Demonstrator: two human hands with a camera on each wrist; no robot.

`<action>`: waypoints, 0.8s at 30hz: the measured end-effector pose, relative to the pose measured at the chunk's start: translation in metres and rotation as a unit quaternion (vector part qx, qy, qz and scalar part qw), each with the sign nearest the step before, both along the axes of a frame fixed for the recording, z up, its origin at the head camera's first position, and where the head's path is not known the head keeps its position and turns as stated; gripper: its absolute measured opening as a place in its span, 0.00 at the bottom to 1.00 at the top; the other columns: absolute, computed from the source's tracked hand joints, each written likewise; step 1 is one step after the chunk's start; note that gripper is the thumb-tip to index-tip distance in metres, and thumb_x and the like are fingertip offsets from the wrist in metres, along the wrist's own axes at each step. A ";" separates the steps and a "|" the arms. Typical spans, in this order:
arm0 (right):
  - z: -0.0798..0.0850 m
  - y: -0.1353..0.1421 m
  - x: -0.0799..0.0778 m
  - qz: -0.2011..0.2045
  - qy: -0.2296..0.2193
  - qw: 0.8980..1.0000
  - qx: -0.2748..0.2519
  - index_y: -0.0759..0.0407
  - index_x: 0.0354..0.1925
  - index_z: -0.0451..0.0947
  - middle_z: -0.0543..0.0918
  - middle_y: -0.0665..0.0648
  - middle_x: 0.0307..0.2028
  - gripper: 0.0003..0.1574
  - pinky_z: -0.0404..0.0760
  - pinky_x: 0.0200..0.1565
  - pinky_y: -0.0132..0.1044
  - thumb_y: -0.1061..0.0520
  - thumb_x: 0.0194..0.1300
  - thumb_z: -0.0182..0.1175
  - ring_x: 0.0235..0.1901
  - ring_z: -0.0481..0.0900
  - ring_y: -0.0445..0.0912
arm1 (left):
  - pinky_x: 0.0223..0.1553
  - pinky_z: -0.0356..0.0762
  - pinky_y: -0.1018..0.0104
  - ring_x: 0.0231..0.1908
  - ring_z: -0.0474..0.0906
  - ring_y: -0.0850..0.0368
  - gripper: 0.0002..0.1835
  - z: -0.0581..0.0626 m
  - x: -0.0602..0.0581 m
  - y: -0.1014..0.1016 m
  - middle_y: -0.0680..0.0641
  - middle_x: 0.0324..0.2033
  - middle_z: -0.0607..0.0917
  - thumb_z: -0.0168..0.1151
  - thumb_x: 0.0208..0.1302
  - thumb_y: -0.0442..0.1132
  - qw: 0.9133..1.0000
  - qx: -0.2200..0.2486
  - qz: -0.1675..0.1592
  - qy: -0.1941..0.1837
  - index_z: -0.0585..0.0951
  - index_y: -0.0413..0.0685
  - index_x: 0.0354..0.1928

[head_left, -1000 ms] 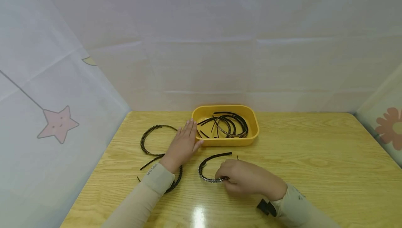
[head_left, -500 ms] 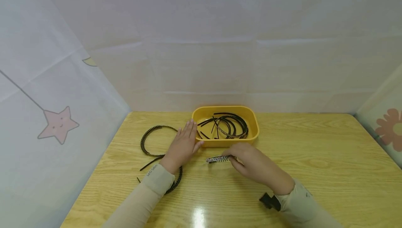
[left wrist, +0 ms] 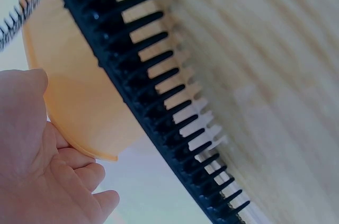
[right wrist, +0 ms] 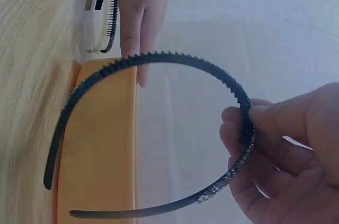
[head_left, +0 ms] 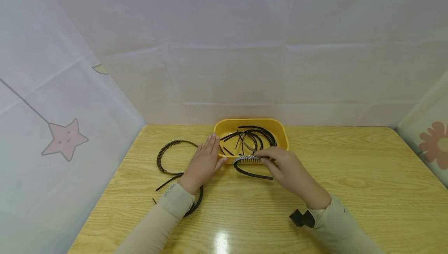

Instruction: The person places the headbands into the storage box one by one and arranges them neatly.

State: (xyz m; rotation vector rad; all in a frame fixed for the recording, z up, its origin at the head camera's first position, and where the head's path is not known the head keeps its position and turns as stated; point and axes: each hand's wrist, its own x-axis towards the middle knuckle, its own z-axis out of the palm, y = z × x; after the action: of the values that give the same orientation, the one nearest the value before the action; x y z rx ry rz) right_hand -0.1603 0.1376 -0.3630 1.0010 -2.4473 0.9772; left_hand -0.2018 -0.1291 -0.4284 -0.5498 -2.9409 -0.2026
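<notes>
A black toothed headband with a glittery band (head_left: pixel 247 160) is pinched between the thumb and fingers of my right hand (head_left: pixel 288 168), in front of the yellow bin's near wall. In the right wrist view the whole arc of this headband (right wrist: pixel 169 59) shows, its two ends pointing left. My left hand (head_left: pixel 204 164) rests with fairly straight fingers against the left end of the yellow bin (head_left: pixel 285 141). Several dark headbands (head_left: pixel 267 134) lie inside that bin. Under and beside my left forearm are more black headbands (head_left: pixel 159 156) on the table, one of them large in the left wrist view (left wrist: pixel 143 102).
The wooden table (head_left: pixel 350 176) reaches back to a pale cloth backdrop (head_left: pixel 224 71). Printed cloth walls close off the left and right sides. A black strap piece (head_left: pixel 301 218) sits at my right cuff.
My right hand has lifted the glittery headband off the table and brought it up and away from me to the bin's front wall, turning it on the way. My left hand stays in place.
</notes>
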 end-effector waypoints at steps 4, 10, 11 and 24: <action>-0.002 0.002 -0.006 -0.032 -0.031 0.998 -0.043 0.53 0.47 0.81 0.85 0.48 0.39 0.14 0.76 0.25 0.29 0.62 0.62 0.60 0.28 0.79 0.37 | 0.68 0.46 0.47 0.71 0.40 0.48 0.40 0.000 0.000 0.000 0.42 0.71 0.43 0.41 0.70 0.59 1.000 -0.004 -0.002 0.004 0.45 0.40 0.72; -0.005 0.006 -0.014 -0.085 -0.095 0.986 -0.106 0.49 0.48 0.80 0.84 0.48 0.40 0.13 0.80 0.36 0.33 0.56 0.65 0.58 0.37 0.80 0.38 | 0.67 0.49 0.46 0.71 0.44 0.46 0.40 -0.001 -0.001 0.000 0.40 0.71 0.47 0.42 0.70 0.58 1.000 -0.004 -0.005 0.013 0.45 0.39 0.71; -0.005 0.007 -0.015 -0.090 -0.116 0.982 -0.121 0.48 0.49 0.80 0.84 0.48 0.41 0.13 0.80 0.37 0.32 0.54 0.65 0.58 0.39 0.80 0.39 | 0.67 0.49 0.46 0.71 0.44 0.46 0.39 -0.001 -0.001 -0.001 0.40 0.71 0.47 0.42 0.70 0.57 1.000 -0.004 -0.005 0.014 0.45 0.39 0.71; -0.005 0.011 -0.036 -0.136 -0.278 0.895 -0.320 0.54 0.52 0.78 0.81 0.55 0.48 0.19 0.78 0.47 0.29 0.51 0.64 0.59 0.45 0.79 0.41 | 0.68 0.47 0.46 0.71 0.42 0.47 0.40 -0.001 -0.001 -0.001 0.41 0.71 0.44 0.41 0.70 0.59 1.000 -0.008 -0.003 0.011 0.45 0.39 0.72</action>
State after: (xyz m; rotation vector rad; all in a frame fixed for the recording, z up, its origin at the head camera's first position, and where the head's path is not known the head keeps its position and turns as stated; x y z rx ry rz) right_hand -0.1964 0.1488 -0.3679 0.1527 -2.2650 1.9805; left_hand -0.2030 -0.1298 -0.4294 -0.5586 -2.9229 -0.1730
